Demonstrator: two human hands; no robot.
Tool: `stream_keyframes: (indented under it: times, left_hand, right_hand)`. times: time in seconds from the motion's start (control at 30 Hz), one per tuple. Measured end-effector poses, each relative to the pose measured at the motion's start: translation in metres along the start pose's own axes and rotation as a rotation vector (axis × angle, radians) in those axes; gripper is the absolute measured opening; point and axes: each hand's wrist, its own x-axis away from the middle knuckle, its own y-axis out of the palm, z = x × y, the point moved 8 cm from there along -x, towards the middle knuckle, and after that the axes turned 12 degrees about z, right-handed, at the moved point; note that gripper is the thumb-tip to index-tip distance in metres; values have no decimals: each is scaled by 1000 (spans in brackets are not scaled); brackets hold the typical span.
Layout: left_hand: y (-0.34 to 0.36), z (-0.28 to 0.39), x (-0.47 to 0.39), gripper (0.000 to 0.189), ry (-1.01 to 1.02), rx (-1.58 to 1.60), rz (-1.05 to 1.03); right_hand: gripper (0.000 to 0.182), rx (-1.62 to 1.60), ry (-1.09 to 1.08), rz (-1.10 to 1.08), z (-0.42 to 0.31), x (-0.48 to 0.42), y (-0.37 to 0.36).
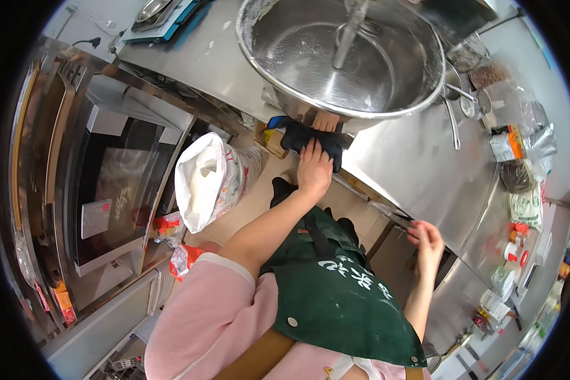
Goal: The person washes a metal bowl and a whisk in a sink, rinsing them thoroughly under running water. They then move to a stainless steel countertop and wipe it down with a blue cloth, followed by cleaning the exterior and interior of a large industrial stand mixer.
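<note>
My left hand [315, 166] lies with its fingers spread on a black cloth [308, 142] that hangs at the counter's edge, just below a large steel mixing bowl [384, 111]. A metal mixer shaft [349, 42] reaches down into the bowl, whose wall has pale residue. On the right, my right hand [427, 240] is raised beside the counter edge, fingers apart and holding nothing. An open white sack of pale powder [202, 185] stands on the floor to the left. I wear a dark green apron [346, 304] with white writing.
A steel counter [422, 166] runs under the bowl, with a saucepan [451, 109], bagged goods [525, 206] and jars [510, 251] along its far right side. An oven with a dark glass door [123, 190] stands at the left. A scale [159, 28] sits at the upper left.
</note>
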Motion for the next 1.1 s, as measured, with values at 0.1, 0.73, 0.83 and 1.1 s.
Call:
stream_keyframes:
  times: [0.1, 0.73, 0.83, 1.1]
  left_hand:
    - [0, 27, 7, 26, 6, 94, -74]
    - [-193, 152, -56, 37, 272, 668, -149]
    - [-196, 111, -52, 30, 11, 545, -8]
    - [-191, 63, 14, 20, -412, 367, 130]
  right_hand:
    - [21, -17, 160, -198, 43, 14, 44]
    - [52, -578, -493, -499, -202, 15, 97]
    - [50, 77, -1114, -65, -271, 10, 119]
    - [23, 760, -1306, -128, -335, -141, 232]
